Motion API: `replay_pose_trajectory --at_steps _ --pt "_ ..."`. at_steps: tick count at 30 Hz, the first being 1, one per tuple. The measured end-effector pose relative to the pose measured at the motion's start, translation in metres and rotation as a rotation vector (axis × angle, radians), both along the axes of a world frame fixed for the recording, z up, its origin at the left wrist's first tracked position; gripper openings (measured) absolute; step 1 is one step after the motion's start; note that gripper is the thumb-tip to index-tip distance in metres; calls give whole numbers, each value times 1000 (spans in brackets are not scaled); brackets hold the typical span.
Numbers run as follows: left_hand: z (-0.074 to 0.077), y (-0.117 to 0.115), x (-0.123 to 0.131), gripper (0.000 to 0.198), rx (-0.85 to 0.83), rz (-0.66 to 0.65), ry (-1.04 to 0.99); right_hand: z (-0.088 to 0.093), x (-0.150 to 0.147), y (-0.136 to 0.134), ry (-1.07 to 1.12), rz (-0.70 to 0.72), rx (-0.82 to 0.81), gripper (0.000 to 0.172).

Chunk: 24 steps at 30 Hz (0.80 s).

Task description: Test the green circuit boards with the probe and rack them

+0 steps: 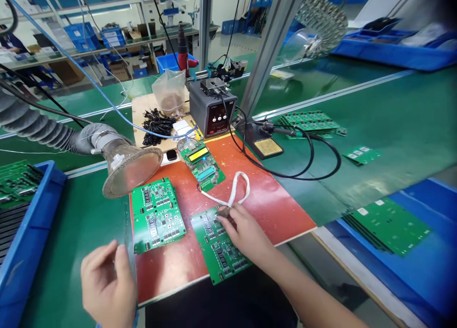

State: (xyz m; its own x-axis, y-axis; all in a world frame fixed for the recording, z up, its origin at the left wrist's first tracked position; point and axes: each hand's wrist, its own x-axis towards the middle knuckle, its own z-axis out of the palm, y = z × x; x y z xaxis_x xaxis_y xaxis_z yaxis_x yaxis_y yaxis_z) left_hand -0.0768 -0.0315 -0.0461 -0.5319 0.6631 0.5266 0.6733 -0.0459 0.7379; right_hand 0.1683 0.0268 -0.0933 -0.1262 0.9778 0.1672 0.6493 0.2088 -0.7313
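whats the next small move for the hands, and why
Probably bring the seemingly empty left hand over to steady the circuit board beneath the right hand: that hand pinches the white cable by its end, and the board's near corner seems to jut past the red mat.

Circuit boards (157, 216): smooth, glossy, hard-looking. Cable (233, 191): matt, fabric-like white sleeve. Mat (167, 273): smooth, glossy, flecked with pale scuffs. Bench top (357, 185): smooth plastic-like sheet, soft sheen. Bin (39, 223): smooth moulded plastic, slight gloss. Hose (43, 121): ribbed, matt, flexible plastic look. Hood (128, 168): cloudy, scuffed plastic, dull rim. Post (266, 47): smooth bare metal, satin finish. Bag (169, 87): thin, crinkled, see-through plastic. Power box (200, 109): matt dark casing.
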Motion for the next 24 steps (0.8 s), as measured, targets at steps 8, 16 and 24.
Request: replay_pose_trajectory --at_steps 8,16,24 --pt "-23 -4 42 19 -305 -1016 337 1 -1 -1 2 4 -8 15" --pt "-34 1 63 14 -466 -1146 417 0 -1 -2 9 -2 -3 16" --pt "-48 -1 61 26 -365 -977 493 -4 -1 -1 24 -4 23 15"
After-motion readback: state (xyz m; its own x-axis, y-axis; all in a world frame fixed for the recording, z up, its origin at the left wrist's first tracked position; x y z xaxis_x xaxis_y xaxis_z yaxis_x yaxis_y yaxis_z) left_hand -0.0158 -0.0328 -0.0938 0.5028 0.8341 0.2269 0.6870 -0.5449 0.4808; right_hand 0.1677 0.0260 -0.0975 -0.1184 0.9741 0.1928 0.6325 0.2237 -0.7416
